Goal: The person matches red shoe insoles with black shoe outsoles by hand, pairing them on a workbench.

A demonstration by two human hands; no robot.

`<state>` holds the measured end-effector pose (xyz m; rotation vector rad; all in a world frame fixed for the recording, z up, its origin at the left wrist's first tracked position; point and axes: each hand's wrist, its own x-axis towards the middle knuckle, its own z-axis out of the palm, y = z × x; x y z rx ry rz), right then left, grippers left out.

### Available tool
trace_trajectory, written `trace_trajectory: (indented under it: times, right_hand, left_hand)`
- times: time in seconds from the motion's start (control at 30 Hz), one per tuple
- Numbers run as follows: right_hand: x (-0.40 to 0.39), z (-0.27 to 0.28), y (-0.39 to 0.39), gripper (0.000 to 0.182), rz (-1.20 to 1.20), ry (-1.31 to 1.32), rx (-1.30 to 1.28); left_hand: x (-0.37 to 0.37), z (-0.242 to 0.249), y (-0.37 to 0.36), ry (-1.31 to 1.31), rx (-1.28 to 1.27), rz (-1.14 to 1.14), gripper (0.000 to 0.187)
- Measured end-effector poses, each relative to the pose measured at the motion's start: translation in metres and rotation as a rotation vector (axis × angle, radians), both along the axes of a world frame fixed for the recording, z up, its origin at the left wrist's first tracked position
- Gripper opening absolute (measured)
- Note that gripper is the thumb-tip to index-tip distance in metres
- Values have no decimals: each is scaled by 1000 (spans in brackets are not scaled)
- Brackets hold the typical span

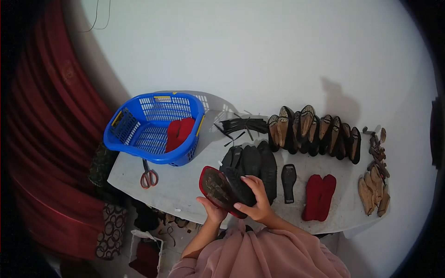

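Note:
My left hand (pixel 213 211) supports a red shoe (pixel 214 183) from below, its brown, glue-marked underside turned up toward me. My right hand (pixel 256 200) grips a black shoe sole (pixel 240 186), thumb near the heel end and fingers over its outer side. The sole lies against the right edge of the shoe, tilted and covering part of the underside. Just behind my hands, several more black soles (pixel 266 169) lie on the table. To their right is a single black insole-shaped piece (pixel 289 183), and beyond it a pair of red shoe pieces (pixel 319 197).
A blue basket (pixel 154 158) with red pieces (pixel 180 133) stands at the left, scissors (pixel 149 178) in front. Black strips (pixel 243 125) and a row of finished-looking flats (pixel 306 129) line the wall. Tan pieces (pixel 372 190) lie far right on the white table (pixel 185 185).

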<state>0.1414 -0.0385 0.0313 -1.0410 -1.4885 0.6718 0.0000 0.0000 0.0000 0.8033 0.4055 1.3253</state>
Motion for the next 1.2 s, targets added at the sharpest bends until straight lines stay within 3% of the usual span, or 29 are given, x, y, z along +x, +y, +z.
trace_trajectory:
  times: [0.57, 0.97, 1.07, 1.2]
  right_hand:
    - [-18, -8, 9, 81, 31, -150, 183]
    - [-14, -9, -3, 73, -14, -86, 160]
    - [-11, -17, -3, 81, -18, -174, 220]
    - [-9, -19, -7, 80, 39, -87, 126]
  left_hand:
    - [16, 35, 1, -110, 81, -58, 95]
    - [16, 37, -1, -130, 62, -142, 77]
    - [19, 35, -1, -110, 86, -159, 70]
    - [26, 38, -2, -80, 9, -97, 63]
